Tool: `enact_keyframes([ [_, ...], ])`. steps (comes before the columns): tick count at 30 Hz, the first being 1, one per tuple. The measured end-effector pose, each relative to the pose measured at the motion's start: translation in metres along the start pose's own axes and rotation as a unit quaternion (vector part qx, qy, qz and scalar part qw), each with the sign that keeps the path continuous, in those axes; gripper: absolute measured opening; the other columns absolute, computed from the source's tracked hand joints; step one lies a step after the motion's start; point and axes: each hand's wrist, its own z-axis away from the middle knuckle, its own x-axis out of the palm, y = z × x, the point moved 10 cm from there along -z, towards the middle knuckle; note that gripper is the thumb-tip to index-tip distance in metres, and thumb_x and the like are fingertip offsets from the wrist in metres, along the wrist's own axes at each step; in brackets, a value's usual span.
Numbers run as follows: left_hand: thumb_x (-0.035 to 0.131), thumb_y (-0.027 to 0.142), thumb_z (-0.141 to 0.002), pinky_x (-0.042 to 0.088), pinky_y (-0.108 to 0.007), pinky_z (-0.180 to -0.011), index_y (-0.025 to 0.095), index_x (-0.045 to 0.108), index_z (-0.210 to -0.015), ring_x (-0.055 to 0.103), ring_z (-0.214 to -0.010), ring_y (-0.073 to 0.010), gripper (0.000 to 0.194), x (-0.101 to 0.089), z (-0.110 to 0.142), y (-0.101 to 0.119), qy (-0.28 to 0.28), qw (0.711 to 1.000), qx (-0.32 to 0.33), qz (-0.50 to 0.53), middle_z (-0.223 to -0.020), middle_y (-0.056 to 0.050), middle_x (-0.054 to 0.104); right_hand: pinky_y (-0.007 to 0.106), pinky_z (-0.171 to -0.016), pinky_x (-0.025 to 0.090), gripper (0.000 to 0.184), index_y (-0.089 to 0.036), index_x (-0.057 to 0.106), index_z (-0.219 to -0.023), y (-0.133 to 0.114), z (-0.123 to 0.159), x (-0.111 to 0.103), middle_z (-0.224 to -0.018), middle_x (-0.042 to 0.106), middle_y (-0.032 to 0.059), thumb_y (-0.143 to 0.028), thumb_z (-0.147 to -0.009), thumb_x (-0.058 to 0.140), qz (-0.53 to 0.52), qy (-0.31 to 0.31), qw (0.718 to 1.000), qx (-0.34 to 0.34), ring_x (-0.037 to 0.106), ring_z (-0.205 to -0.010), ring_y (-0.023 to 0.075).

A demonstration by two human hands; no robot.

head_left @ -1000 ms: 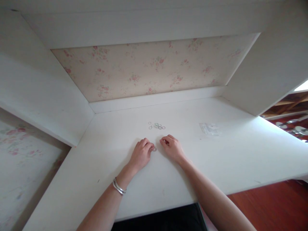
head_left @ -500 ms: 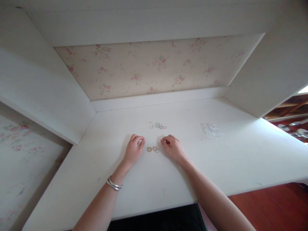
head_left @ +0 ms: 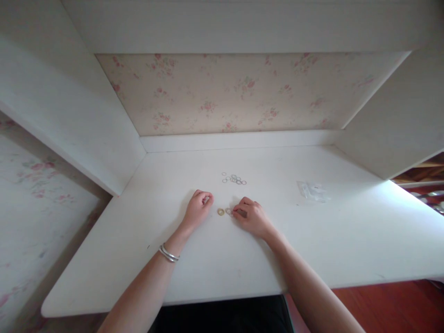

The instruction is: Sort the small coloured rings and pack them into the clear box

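Both hands rest on a white desk top (head_left: 215,259). My left hand (head_left: 197,210), with a silver bangle on its wrist, lies loosely curled with nothing visible in its fingers. Just right of it lies a gold ring (head_left: 220,212), and a second small ring (head_left: 228,211) beside that. My right hand (head_left: 251,216) has its fingertips pinched together at this second ring. Farther back, a cluster of several small rings (head_left: 234,179) lies on the desk.
A small clear plastic bag (head_left: 312,191) lies to the right on the desk. White side panels and a shelf enclose the desk, with floral wallpaper (head_left: 236,92) behind. Red-brown floor (head_left: 388,305) shows at the lower right.
My left hand let go of the rings and drew back to the left, leaving two rings on the desk. My right hand moved left to the nearer ring. The camera shifted slightly.
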Motion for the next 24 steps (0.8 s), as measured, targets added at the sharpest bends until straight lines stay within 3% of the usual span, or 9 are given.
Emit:
enact_keyframes([
  [8,0.052,0.030,-0.085,0.045,-0.026,-0.073,0.018,0.064,-0.088,0.054,-0.076,-0.0129,0.018,0.000,0.000,-0.001,-0.006,1.000,-0.005,0.002,-0.088,-0.003,0.057,0.027,-0.078,0.035,0.018,-0.021,0.066,-0.084,-0.001,-0.001,0.011,-0.087,0.058,0.0016,-0.023,-0.088,0.048,0.015,-0.058,0.998,-0.004,0.055,-0.078,0.0118],
  [16,0.051,0.029,-0.084,0.046,-0.026,-0.073,0.018,0.065,-0.087,0.055,-0.076,-0.0129,0.017,0.000,0.000,-0.002,-0.014,1.000,-0.009,0.000,-0.089,-0.003,0.058,0.029,-0.081,0.033,0.019,-0.022,0.064,-0.090,0.002,0.004,0.017,-0.093,0.057,0.0019,-0.027,-0.090,0.045,0.028,-0.142,0.989,0.009,0.056,-0.085,0.0134],
  [24,0.051,0.030,-0.085,0.046,-0.026,-0.074,0.018,0.065,-0.087,0.056,-0.076,-0.0129,0.018,0.001,-0.001,-0.002,-0.020,1.000,-0.008,-0.005,-0.089,-0.003,0.059,0.031,-0.080,0.033,0.025,-0.020,0.060,-0.090,-0.002,0.009,0.018,-0.095,0.055,0.0054,-0.025,-0.094,0.036,0.076,-0.141,0.987,-0.016,0.051,-0.091,0.0180],
])
